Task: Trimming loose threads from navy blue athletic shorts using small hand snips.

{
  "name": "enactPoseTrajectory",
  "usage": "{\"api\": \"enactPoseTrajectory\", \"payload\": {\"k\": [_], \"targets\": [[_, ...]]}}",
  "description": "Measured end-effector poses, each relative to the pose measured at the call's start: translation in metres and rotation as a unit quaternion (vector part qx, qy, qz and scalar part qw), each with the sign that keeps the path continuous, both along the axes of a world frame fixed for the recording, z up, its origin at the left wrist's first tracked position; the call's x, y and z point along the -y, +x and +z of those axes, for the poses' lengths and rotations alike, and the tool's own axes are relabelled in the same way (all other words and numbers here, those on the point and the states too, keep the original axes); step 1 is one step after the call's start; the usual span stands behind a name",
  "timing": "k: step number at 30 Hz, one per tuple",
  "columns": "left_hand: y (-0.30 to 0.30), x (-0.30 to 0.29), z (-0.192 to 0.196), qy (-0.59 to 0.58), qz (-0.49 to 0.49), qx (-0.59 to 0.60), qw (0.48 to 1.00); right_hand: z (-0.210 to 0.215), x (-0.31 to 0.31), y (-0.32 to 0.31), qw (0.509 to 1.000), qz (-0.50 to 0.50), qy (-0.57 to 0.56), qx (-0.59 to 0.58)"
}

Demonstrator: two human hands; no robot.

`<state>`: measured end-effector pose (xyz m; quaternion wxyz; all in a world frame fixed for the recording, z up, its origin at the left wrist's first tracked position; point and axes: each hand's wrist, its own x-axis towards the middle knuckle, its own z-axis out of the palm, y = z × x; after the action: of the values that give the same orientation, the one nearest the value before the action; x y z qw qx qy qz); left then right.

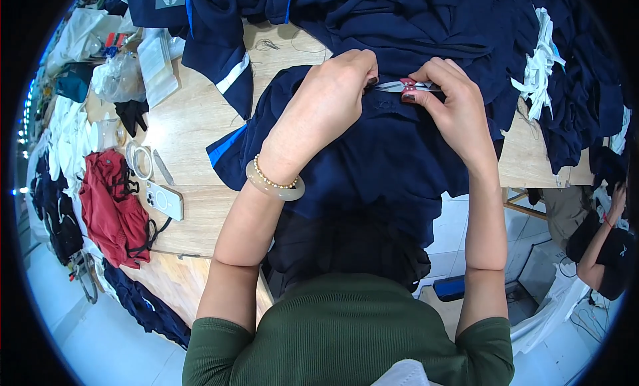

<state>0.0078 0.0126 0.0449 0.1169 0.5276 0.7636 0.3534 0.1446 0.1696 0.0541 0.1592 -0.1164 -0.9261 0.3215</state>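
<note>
A navy garment (pixel 373 143) lies bunched over the table's near edge and my lap. Above it, my left hand (pixel 333 90) is closed in a pinch at the cloth, its fingertips partly hidden. My right hand (pixel 454 98) pinches a thin silvery-white strip (pixel 391 86) between thumb and forefinger. The strip reaches across to my left fingertips; its exact kind is unclear. Something red with pale dots shows at the right fingertips, perhaps a painted nail. A bangle and a beaded bracelet circle my left wrist.
More navy garments (pixel 413 20) are heaped along the far side. White strips (pixel 539 66) lie on the pile at right. On the left are a phone (pixel 164 200), a red garment (pixel 113 209) and plastic bags (pixel 120 76). Another person (pixel 602 253) sits at far right.
</note>
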Motion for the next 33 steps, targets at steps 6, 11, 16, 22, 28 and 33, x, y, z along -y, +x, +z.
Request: {"api": "enactPoseTrajectory", "payload": {"k": [6,11,16,22,28,33], "targets": [[-0.002,0.001,-0.005,0.015,0.027,0.033,0.999,0.000,0.000,-0.001,0.999,0.001,0.049,0.007],[-0.011,0.010,0.003,0.058,0.230,0.049,0.970,-0.012,0.001,0.008,0.946,-0.112,-0.286,-0.106],[0.010,0.010,-0.003,0.048,-0.027,0.047,0.997,-0.027,0.011,0.015,0.853,-0.124,-0.487,-0.140],[-0.017,0.014,-0.012,0.068,0.054,0.127,0.988,-0.047,0.015,0.010,0.837,-0.125,-0.505,-0.169],[-0.031,0.020,0.002,0.130,0.361,-0.109,0.917,-0.048,0.014,0.010,0.840,-0.123,-0.503,-0.163],[0.010,0.003,-0.003,0.029,-0.012,0.034,0.999,-0.048,0.012,0.011,0.840,-0.122,-0.503,-0.161]]}}
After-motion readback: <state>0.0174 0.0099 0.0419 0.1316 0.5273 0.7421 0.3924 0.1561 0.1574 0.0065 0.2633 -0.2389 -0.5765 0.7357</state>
